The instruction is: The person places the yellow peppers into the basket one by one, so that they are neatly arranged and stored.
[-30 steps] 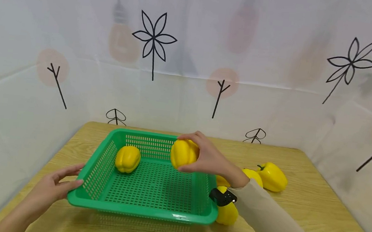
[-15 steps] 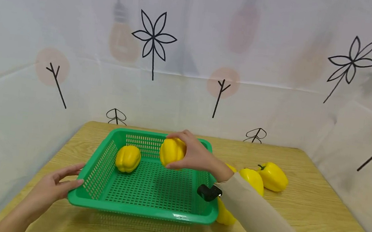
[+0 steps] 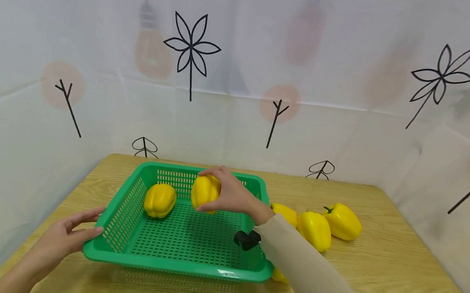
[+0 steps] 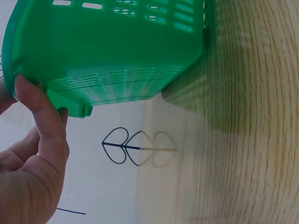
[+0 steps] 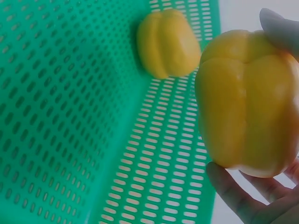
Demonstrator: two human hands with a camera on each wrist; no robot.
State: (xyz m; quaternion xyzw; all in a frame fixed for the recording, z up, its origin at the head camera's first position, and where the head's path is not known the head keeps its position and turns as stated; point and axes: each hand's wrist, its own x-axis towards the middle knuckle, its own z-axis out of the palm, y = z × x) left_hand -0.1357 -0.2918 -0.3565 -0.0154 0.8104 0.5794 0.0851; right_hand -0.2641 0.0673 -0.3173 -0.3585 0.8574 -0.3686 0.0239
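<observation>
A yellow bell pepper (image 3: 204, 193) is gripped between the thumb and fingers of my right hand (image 3: 232, 195), held above the floor of a green plastic basket (image 3: 175, 267). In the right wrist view this bell pepper (image 5: 247, 105) fills the right side, with fingertips at both ends. Another yellow bell pepper (image 3: 160, 200) lies inside the basket, by its left wall. My left hand (image 3: 63, 237) holds the basket's left rim. The left wrist view has that hand (image 4: 39, 154) pinching the rim of the basket (image 4: 112, 51), some fingers hidden.
Right of the basket lie several yellow bell peppers: one behind the forearm (image 3: 287, 214), a middle one (image 3: 314, 230), and the farthest pepper (image 3: 344, 222). Another pepper (image 3: 279, 275) is mostly hidden by the sleeve. A patterned white cloth (image 3: 228, 131) hangs behind the wooden table (image 3: 398, 273).
My right hand has moved left over the basket with the bell pepper in its grip, revealing more of the peppers on the table. The left hand and the basket stay put.
</observation>
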